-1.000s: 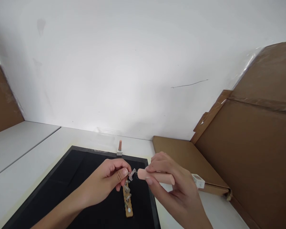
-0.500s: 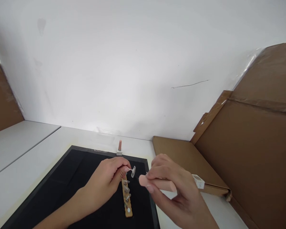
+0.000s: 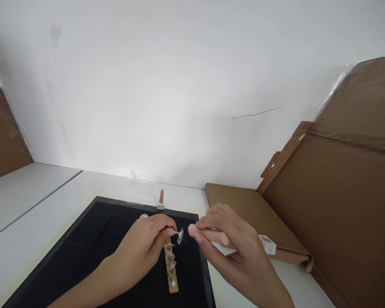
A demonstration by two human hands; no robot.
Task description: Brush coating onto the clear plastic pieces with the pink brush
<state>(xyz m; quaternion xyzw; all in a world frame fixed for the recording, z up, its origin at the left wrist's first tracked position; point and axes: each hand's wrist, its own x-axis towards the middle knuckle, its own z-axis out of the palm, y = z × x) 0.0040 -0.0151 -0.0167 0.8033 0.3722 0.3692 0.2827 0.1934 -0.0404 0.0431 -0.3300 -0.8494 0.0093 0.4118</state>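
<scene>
My left hand pinches the thin stem of a small clear disc-shaped piece, above the far end of a tan strip. Several small clear pieces stand in a row along that strip, which lies on a black mat. My right hand is closed around a pink cylindrical handle, its rounded end pointing left towards the disc with a gap between them. Behind the hands, a pink-topped bottle stands upright in a white block.
A flat cardboard box lies at the right, with a white block by its front edge. Brown cardboard panels stand at the right and far left. A round item shows behind my left hand.
The pink handle in my right hand has tilted and its near end has moved up and left. The clear disc has turned slightly. A round item now shows behind my left hand.
</scene>
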